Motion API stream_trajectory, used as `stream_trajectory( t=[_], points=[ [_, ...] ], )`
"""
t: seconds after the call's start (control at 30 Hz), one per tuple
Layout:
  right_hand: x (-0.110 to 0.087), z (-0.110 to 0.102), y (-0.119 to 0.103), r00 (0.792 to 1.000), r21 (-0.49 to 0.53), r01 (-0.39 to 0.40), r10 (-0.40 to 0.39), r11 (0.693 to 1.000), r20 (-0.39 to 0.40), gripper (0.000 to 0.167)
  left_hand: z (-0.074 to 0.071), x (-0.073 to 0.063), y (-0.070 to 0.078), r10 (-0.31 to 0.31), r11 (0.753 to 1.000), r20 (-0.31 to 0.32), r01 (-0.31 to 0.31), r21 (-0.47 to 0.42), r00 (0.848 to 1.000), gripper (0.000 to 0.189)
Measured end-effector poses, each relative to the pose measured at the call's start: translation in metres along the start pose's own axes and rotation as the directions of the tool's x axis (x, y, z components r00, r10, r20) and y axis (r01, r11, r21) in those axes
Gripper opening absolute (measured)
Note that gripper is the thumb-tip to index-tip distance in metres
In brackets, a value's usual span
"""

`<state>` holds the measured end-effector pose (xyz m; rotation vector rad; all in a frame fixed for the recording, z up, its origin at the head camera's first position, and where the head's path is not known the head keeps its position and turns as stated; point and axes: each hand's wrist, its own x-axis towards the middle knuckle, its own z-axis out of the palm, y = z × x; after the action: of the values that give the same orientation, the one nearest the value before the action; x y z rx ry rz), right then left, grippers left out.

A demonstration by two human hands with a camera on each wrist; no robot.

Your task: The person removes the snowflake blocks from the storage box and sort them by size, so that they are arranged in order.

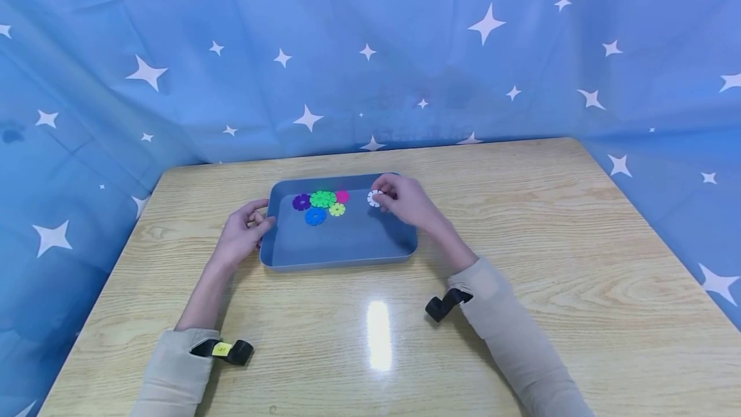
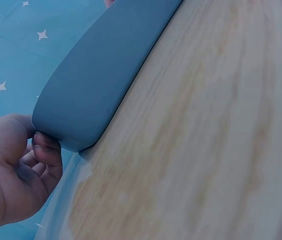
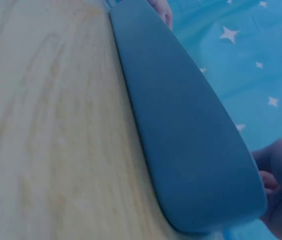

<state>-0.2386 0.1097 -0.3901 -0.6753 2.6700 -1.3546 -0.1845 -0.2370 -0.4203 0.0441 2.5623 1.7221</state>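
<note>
A blue-grey tray (image 1: 341,250) lies on the wooden table. My left hand (image 1: 240,235) grips its left side, thumb over the rim and fingers curled against the outer wall; the left wrist view also shows this hand (image 2: 18,167) at the tray's corner. Over the right part of the tray, my right hand (image 1: 405,200) pinches a white notched plastic disc (image 1: 374,198) between thumb and fingers. Toward the tray's left lie more notched discs: purple (image 1: 301,202), green (image 1: 321,199), pink (image 1: 343,196), yellow-green (image 1: 337,210) and blue (image 1: 315,216). In the right wrist view the tray wall hides the right fingertips.
The wooden table (image 1: 521,230) stretches out around the tray. A blue curtain with white stars (image 1: 370,50) hangs behind the table and along its sides. Black straps with small cameras (image 1: 442,305) sit on both sleeves.
</note>
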Motion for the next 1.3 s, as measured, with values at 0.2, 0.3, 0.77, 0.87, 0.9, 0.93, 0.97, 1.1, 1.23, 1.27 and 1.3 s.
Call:
stream_trajectory(
  t=[0.2, 0.3, 0.77, 0.87, 0.9, 0.93, 0.97, 1.1, 1.23, 1.27, 1.3],
  points=[
    [-0.003, -0.022, 0.005, 0.996, 0.015, -0.037, 0.038, 0.999, -0.077, 0.013, 0.000, -0.001, 0.002, 0.003, 1.000, 0.003, -0.003, 0.014, 1.000, 0.051],
    [-0.006, -0.033, 0.007, 0.993, 0.038, -0.062, 0.066, 0.997, -0.099, 0.016, 0.000, -0.001, 0.002, 0.001, 1.000, 0.003, -0.001, 0.015, 1.000, 0.051],
    [-0.017, -0.062, 0.023, 0.985, 0.058, -0.123, 0.129, 0.991, -0.110, 0.018, 0.000, -0.001, 0.004, -0.006, 1.000, 0.011, 0.006, -0.002, 1.000, 0.053],
    [-0.022, -0.067, 0.029, 0.984, 0.047, -0.146, 0.150, 0.988, -0.099, 0.019, 0.000, -0.002, 0.004, -0.010, 1.000, 0.011, 0.010, 0.007, 1.000, 0.053],
    [-0.023, -0.069, 0.031, 0.983, 0.044, -0.153, 0.157, 0.987, -0.093, 0.020, 0.000, -0.002, 0.003, -0.011, 1.000, 0.010, 0.011, 0.013, 1.000, 0.052],
    [-0.025, -0.071, 0.034, 0.982, 0.041, -0.161, 0.164, 0.986, -0.090, 0.020, -0.001, -0.001, 0.002, -0.012, 1.000, 0.010, 0.011, 0.018, 1.000, 0.052],
    [-0.026, -0.073, 0.037, 0.981, 0.035, -0.168, 0.171, 0.985, -0.088, 0.020, -0.001, -0.001, 0.002, -0.012, 1.000, 0.009, 0.012, 0.020, 1.000, 0.051],
    [-0.031, -0.081, 0.045, 0.974, 0.006, -0.213, 0.213, 0.977, -0.076, 0.019, -0.001, 0.000, 0.001, -0.010, 1.000, 0.006, 0.010, 0.025, 1.000, 0.051],
    [-0.033, -0.086, 0.051, 0.960, -0.008, -0.277, 0.276, 0.961, -0.042, 0.015, -0.001, 0.000, 0.002, -0.007, 1.000, 0.008, 0.007, 0.027, 1.000, 0.051],
    [-0.034, -0.086, 0.052, 0.957, -0.008, -0.289, 0.289, 0.957, -0.031, 0.015, 0.000, 0.000, 0.002, -0.007, 1.000, 0.009, 0.007, 0.028, 1.000, 0.051],
    [-0.034, -0.087, 0.053, 0.952, -0.007, -0.305, 0.305, 0.952, -0.021, 0.015, 0.000, 0.000, 0.002, -0.008, 1.000, 0.009, 0.008, 0.027, 1.000, 0.051]
  ],
)
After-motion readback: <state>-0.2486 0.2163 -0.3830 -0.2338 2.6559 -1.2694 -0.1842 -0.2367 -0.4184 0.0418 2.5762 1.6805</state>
